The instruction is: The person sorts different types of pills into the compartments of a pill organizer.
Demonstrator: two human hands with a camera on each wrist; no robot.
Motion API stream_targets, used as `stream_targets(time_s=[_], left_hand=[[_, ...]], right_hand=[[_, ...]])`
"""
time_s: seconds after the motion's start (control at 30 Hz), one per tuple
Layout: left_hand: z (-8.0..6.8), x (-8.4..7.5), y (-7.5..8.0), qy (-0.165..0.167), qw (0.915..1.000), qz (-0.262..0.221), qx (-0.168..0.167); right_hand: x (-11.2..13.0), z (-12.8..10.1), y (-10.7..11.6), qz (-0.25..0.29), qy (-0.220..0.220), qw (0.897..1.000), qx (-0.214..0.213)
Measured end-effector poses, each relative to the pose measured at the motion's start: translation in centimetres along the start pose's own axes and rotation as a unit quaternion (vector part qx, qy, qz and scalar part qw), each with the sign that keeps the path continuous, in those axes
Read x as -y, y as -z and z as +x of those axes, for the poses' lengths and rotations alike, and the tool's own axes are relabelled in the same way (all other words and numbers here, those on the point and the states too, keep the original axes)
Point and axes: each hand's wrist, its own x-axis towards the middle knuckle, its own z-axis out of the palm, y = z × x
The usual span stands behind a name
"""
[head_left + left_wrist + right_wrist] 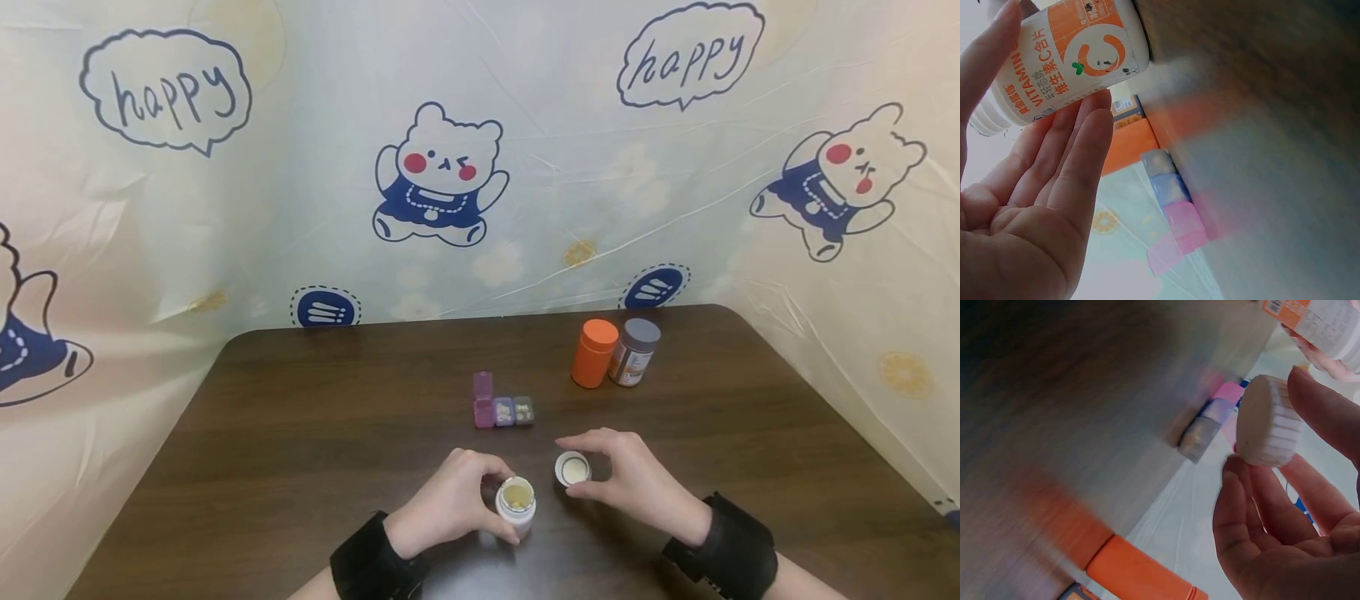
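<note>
My left hand grips a small white vitamin C bottle that stands open on the dark wooden table, with yellowish tablets showing inside. The left wrist view shows its orange-and-white label between thumb and fingers. My right hand pinches the bottle's white ribbed cap, held inside-up just right of the bottle; the cap sits between thumb and fingertips in the right wrist view. A small pill organizer with pink, purple and grey compartments lies just beyond the hands, its pink lid raised.
An orange bottle and a brown bottle with a grey lid stand side by side at the back right of the table. A cartoon-printed sheet walls in the back and both sides.
</note>
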Motion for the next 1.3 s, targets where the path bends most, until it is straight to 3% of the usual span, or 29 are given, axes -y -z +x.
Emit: stream_targets(time_s=[0.2,0.37,0.7,0.8,0.9,1.0,1.17,1.3], left_hand=[[-0.1,-0.1,0.1,0.003,1.0,-0.004,-0.001],[-0.1,-0.1,0.1,0.002,1.0,-0.002,-0.002],[-0.3,-0.2,0.3,0.004,1.0,0.006,0.005],[-0.4,-0.3,0.3,0.001,1.0,0.006,0.004],[-0.4,-0.6,0.5,-0.003,1.0,0.003,-0.004],[-0.5,-1.0,0.8,-0.009,0.9998,0.004,-0.016],[-0.7,-2.0,1.2,-0.022,0.9989,-0.005,-0.041],[-1.0,-2.7,1.2,-0.013,0.9971,-0.007,-0.075]], right_hand=[[-0.6,-0.1,-0.5,0.007,-0.043,0.998,0.043],[-0.7,-0.3,-0.9,-0.02,-0.068,0.996,0.06],[0.0,-0.6,-1.0,-0.063,-0.092,0.993,0.043],[0.6,-0.8,-0.8,-0.056,-0.072,0.996,0.018],[1.4,-1.0,-0.8,-0.024,-0.038,0.999,0.0],[2.2,-1.2,-1.1,0.048,-0.007,0.999,0.005],[3.8,-1.4,-2.7,0.21,0.007,0.977,0.022],[4.8,-1.2,-4.1,0.24,0.025,0.97,-0.03]])
